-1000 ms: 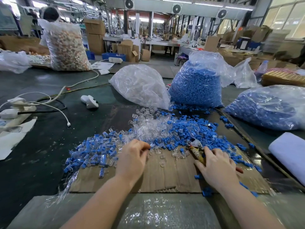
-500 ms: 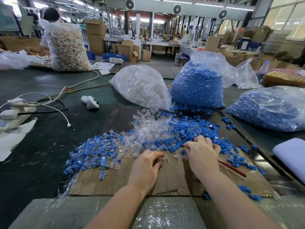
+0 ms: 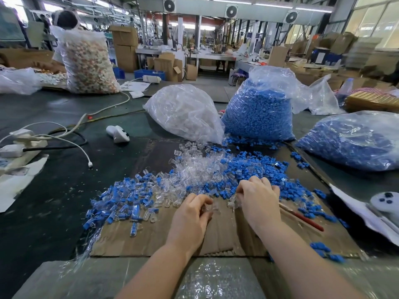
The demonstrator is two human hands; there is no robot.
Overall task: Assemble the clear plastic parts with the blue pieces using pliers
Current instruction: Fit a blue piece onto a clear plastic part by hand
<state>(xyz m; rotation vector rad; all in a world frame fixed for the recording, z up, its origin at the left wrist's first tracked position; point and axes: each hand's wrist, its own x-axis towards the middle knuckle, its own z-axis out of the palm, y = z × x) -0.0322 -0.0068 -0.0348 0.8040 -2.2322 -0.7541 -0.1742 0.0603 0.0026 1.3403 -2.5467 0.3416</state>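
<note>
Since half a second ago, little has been changed: a clear plastic part [image 3: 212,207] is now pinched in the curled fingers of the left hand [image 3: 190,219] over the cardboard [image 3: 164,238]. The right hand [image 3: 257,199] is curled around the pliers [image 3: 302,216], red handles trailing behind, at the edge of the blue pieces [image 3: 248,167].

Bags [image 3: 185,113] behind, cardboard [image 3: 151,238] bare near

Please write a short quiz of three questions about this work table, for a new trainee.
1. True or false: the left hand holds a clear part.
2. Where are the pliers? A) in the left hand B) with the right hand on them C) on a chair
3. The two big bags behind the loose pile hold clear parts and ____ pieces.

Key: 1 true; 2 B; 3 blue.
</note>
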